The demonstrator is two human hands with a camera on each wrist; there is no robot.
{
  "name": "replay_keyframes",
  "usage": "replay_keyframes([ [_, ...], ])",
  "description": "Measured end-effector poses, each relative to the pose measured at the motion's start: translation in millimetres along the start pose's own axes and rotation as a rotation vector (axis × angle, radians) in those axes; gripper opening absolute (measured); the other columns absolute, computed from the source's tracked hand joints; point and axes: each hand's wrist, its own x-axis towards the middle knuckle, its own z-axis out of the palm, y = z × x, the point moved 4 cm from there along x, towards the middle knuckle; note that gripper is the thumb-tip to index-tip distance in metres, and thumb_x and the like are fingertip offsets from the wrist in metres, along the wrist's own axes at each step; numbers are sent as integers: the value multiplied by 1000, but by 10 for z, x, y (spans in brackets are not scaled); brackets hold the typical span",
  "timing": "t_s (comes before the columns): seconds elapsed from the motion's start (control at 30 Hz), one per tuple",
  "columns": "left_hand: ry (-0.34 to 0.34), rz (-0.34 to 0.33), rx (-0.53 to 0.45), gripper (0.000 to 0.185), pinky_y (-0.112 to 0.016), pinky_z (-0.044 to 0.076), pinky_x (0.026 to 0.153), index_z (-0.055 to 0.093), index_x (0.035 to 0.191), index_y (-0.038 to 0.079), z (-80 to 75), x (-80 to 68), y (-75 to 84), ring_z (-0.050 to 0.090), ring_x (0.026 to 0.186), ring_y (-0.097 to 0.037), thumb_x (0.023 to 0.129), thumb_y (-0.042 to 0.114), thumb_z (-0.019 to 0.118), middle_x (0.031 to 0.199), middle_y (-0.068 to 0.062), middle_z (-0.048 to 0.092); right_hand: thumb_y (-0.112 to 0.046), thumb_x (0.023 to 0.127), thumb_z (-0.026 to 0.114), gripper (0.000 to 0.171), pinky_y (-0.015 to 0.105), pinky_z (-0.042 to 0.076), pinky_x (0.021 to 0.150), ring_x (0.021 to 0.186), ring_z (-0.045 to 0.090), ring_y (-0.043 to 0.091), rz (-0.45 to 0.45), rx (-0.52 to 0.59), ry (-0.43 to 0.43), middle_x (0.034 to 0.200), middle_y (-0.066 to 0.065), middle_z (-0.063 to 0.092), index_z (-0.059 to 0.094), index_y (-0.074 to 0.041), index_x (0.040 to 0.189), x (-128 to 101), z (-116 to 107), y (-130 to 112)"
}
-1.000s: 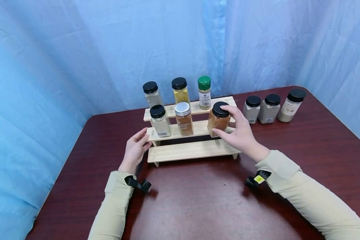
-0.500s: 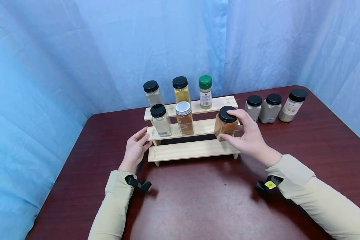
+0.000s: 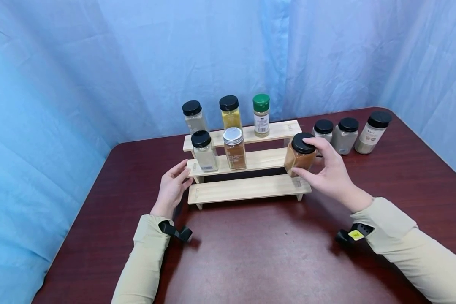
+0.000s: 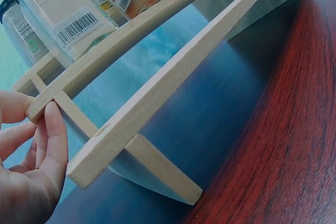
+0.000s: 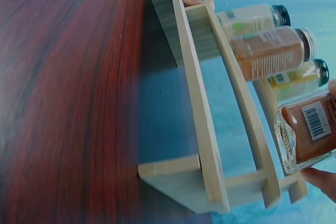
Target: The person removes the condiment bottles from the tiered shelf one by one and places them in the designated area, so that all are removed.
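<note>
My right hand grips a spice jar with a black lid and orange-brown powder, fingers at the lid and thumb low on its side. The jar is off the shelves, near the right end of the wooden three-step spice rack; in the right wrist view its glass base shows a gap to the middle shelf. My left hand pinches the left end of the middle shelf, thumb and fingers on its edge. On that shelf stand a black-lidded jar of pale powder and a silver-lidded reddish jar.
The top shelf bears a black-lidded grey jar, a yellow jar and a green-capped shaker. On the dark red table, right of the rack, stand three more black-lidded jars. Blue curtain hangs behind.
The right hand has carried the orange-brown jar rightward, from over the middle shelf to the rack's right end. The left hand keeps its place at the shelf end.
</note>
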Motion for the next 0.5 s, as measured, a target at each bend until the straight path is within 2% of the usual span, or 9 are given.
replay_keyframes([
  [0.2,0,2,-11,45,-17,51,68,41,142,2,-3,2,5,56,77,-1,98,2,48,91,6,50,16,57,81,77,10,39,71,108,44,-9,2,-44,1,118,15,54,47,4,126,-44,-97,88],
  [0.37,5,-1,-10,44,-17,51,68,42,142,2,1,6,-1,56,77,-1,98,2,48,92,6,50,6,65,81,71,11,37,76,106,44,-9,5,-41,1,122,-10,51,48,3,128,-76,-187,168],
  [0.5,9,-3,-3,44,-16,51,69,43,142,3,0,4,-6,56,77,-1,98,3,48,92,5,50,10,63,80,74,12,37,74,107,43,-9,12,-57,-5,124,-24,42,48,2,128,-75,-245,200],
])
